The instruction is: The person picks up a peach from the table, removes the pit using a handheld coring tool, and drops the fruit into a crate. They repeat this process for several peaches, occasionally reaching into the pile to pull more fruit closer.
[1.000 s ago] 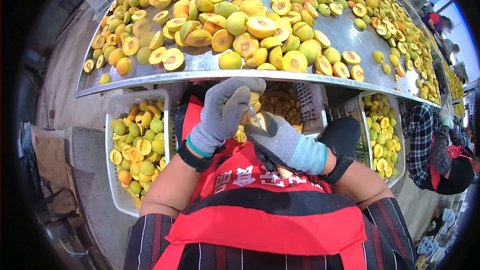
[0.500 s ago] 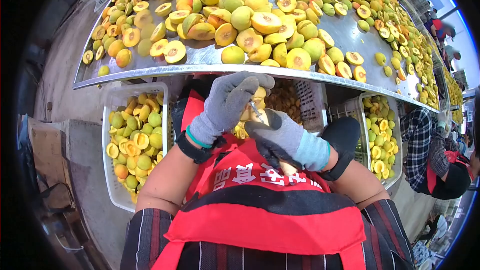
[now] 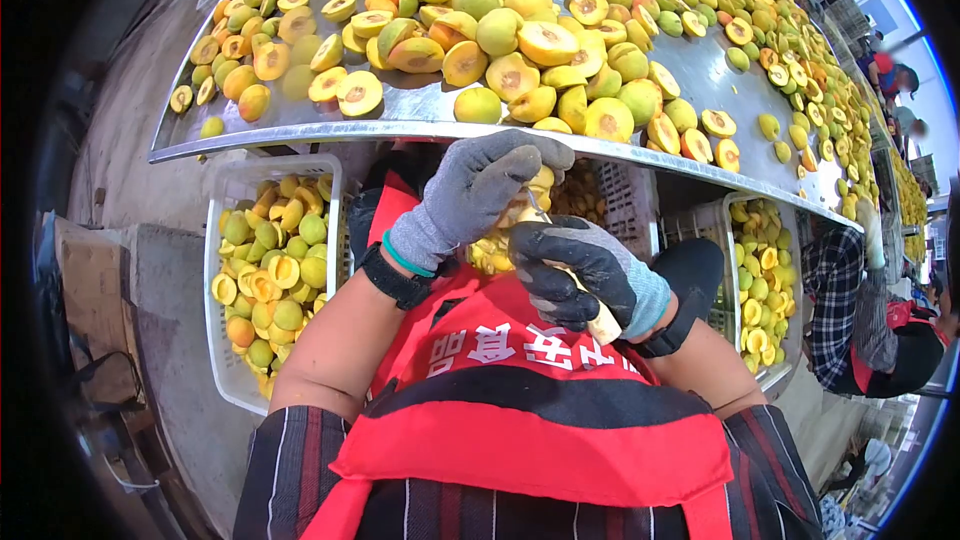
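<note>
My left hand (image 3: 485, 185), in a grey glove, is closed around a yellow peach half (image 3: 541, 183), mostly hidden behind the fingers. My right hand (image 3: 585, 270), gloved in grey with dark fingers, grips a pitting tool by its pale handle (image 3: 603, 324), whose end sticks out below the fist. The tool's thin metal end (image 3: 536, 204) points up at the fruit; I cannot tell how deep it reaches. Both hands are close together above my lap, just in front of the metal table's edge.
The metal table (image 3: 400, 128) bears many halved peaches (image 3: 548, 42). White crates of peach halves stand at left (image 3: 212, 325) and right (image 3: 733, 290). Another crate (image 3: 628, 202), with darker contents, is under the table. A co-worker in a plaid sleeve (image 3: 835, 310) sits at right.
My right hand has turned, and the tool's handle end has swung right and slightly up. My left hand has shifted slightly up and right, still around the peach half. The view has moved a little.
</note>
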### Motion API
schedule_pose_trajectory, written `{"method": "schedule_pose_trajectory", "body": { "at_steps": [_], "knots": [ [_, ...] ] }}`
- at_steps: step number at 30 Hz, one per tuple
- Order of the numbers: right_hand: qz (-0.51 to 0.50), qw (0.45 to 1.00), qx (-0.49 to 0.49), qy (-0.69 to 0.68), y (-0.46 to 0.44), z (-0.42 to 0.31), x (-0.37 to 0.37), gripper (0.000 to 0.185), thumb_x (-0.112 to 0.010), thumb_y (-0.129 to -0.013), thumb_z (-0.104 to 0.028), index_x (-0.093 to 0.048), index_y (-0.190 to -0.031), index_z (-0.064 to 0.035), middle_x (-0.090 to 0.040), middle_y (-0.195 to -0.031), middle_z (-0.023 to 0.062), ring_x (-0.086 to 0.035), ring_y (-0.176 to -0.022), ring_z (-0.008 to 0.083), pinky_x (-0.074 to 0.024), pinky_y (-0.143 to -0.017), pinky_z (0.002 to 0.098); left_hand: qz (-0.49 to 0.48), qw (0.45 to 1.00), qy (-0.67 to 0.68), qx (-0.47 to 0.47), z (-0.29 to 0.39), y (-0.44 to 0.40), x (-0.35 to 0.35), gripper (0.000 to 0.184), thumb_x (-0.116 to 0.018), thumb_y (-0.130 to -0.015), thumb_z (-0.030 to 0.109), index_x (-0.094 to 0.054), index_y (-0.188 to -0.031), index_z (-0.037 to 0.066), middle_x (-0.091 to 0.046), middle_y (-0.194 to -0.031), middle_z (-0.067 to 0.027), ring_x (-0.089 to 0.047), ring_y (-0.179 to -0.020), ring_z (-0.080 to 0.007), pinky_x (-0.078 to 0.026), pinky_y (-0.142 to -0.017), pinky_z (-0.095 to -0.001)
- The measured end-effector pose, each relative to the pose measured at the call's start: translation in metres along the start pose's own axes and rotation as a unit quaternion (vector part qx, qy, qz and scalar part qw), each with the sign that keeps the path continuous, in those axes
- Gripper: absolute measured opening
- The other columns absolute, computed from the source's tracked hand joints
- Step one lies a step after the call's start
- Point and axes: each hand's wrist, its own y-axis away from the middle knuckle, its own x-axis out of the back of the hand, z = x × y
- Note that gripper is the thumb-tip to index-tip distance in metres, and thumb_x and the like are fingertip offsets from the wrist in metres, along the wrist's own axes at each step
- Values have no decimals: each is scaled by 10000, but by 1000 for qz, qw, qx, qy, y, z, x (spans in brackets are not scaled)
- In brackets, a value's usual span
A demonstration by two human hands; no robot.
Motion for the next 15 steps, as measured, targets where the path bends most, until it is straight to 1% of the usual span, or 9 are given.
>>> {"method": "schedule_pose_trajectory", "body": {
  "at_steps": [1,2,4,9,11,12,13,14,15],
  "knots": [
    [5,1000,-3,-25,2,1,-3,194,-505,-910,-243,-514,-925,-50,-392,-526,-26,-358,-374,59,-268,-331,190,-3,999,51,10,-2,1,0,302,-449,-917,211,-608,-994,-35,-634,-923,-100,-585,-873,-166,-456,-816,-294],
    [4,1000,-3,-26,1,1,-3,194,-505,-910,-243,-514,-925,-50,-392,-526,-26,-358,-374,59,-268,-331,190,-9,994,103,22,-3,2,0,307,-446,-920,215,-603,-998,-36,-629,-927,-97,-581,-880,-167,-451,-825,-295],
    [-60,992,-10,-115,2,2,2,187,-495,-915,-231,-512,-944,-47,-385,-523,-29,-339,-366,51,-268,-331,185,4,993,113,21,-1,4,-4,311,-441,-922,218,-599,-998,-38,-623,-935,-95,-576,-886,-164,-447,-828,-296],
    [-50,985,-10,-162,1,7,2,219,-467,-927,-261,-502,-970,-49,-372,-518,-35,-304,-345,49,-257,-325,180,6,993,121,6,-3,5,-5,295,-442,-923,219,-580,-1021,-24,-601,-955,-80,-553,-891,-136,-441,-817,-276],
    [-59,982,-15,-180,0,7,4,228,-460,-924,-269,-527,-898,-53,-411,-511,-19,-352,-348,66,-286,-323,205,37,993,98,60,3,8,-11,276,-444,-924,209,-568,-1044,-6,-590,-950,-64,-537,-868,-109,-443,-787,-256],
    [-59,982,-15,-180,-1,8,3,228,-460,-924,-269,-527,-898,-53,-411,-511,-19,-352,-348,66,-286,-323,205,37,993,98,59,2,9,-11,276,-444,-924,209,-568,-1044,-6,-590,-950,-64,-537,-868,-109,-443,-787,-256],
    [18,999,12,-27,-3,10,1,226,-465,-915,-259,-536,-851,-54,-440,-511,-3,-386,-353,82,-304,-326,224,29,994,84,67,0,11,-10,270,-441,-924,204,-566,-1050,1,-588,-944,-60,-532,-858,-101,-443,-774,-249],
    [94,987,37,126,-6,12,-2,231,-470,-906,-248,-546,-803,-55,-469,-511,14,-420,-358,99,-322,-328,243,22,994,70,76,-4,13,-9,264,-439,-924,199,-564,-1056,7,-585,-939,-55,-527,-848,-93,-444,-762,-242],
    [163,945,63,277,-10,13,-6,139,-497,-866,-189,-511,-831,-55,-463,-544,15,-425,-386,94,-345,-378,222,20,997,52,54,-9,13,-9,270,-440,-923,205,-567,-1051,5,-586,-933,-52,-528,-840,-96,-449,-749,-246]
  ]
}}
